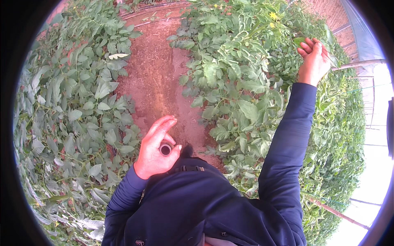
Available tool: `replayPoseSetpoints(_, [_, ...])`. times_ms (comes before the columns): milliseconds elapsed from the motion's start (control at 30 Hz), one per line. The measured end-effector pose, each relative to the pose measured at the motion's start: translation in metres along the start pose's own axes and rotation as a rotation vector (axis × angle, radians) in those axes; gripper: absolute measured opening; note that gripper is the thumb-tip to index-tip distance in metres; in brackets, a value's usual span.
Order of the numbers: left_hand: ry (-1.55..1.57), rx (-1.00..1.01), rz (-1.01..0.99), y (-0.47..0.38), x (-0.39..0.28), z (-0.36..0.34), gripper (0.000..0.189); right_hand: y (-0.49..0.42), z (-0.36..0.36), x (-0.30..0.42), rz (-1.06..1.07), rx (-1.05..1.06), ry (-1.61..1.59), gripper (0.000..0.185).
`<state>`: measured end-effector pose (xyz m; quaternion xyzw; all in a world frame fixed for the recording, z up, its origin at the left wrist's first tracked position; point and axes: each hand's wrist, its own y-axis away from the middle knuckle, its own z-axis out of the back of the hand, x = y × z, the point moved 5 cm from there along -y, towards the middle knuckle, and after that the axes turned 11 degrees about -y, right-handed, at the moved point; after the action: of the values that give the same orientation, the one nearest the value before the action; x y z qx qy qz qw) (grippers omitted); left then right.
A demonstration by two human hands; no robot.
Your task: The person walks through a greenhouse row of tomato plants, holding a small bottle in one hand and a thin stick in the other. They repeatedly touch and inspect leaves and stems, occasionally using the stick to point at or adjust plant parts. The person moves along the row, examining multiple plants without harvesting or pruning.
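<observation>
My left hand (155, 150), in front of my waist, curls around a small round open-topped container (165, 149). Its mouth faces up and the inside looks dark; its contents cannot be made out. My right hand (314, 60) is stretched far out to the upper right, among the tops of the right-hand row of tomato plants (246, 89). Thumb and fingers are pinched together there on a tomato leaf (335, 60), part of which shows beside the hand. Yellow tomato flowers (273, 16) stand a little to the left of that hand.
A bare soil path (154, 70) runs ahead between the plant rows, with one dark shoe (187, 151) on it. More tomato plants (83, 101) crowd the left side. At the right, a pole (358, 64), thin strings and bright plastic sheeting (367, 33) border the row.
</observation>
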<state>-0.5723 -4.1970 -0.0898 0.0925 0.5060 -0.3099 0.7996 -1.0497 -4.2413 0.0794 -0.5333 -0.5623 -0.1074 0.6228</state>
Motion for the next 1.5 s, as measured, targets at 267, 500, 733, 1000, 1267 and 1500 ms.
replayPoseSetpoints(267, [0.036,-0.018,-0.012,0.003,0.002,-0.002,0.073,-0.005,0.000,0.007,0.015,-0.004,0.100,0.023])
replayPoseSetpoints(500, [-0.012,-0.011,-0.026,0.003,0.001,-0.004,0.075,-0.003,-0.001,0.009,-0.032,0.041,0.136,0.022])
replayPoseSetpoints(733, [-0.022,-0.029,-0.074,0.002,-0.001,-0.006,0.076,0.002,0.001,0.012,0.005,0.048,0.093,0.024])
replayPoseSetpoints(1000, [0.001,-0.029,-0.084,0.001,-0.003,-0.009,0.076,0.011,-0.002,0.017,-0.048,0.053,0.023,0.024])
replayPoseSetpoints(1267, [-0.042,-0.031,-0.111,-0.003,-0.007,-0.007,0.076,0.041,0.009,0.070,0.200,-0.074,0.026,0.022])
replayPoseSetpoints(1500, [-0.044,-0.028,-0.111,-0.008,-0.006,-0.006,0.076,0.082,0.015,0.046,0.283,-0.064,0.607,0.017])
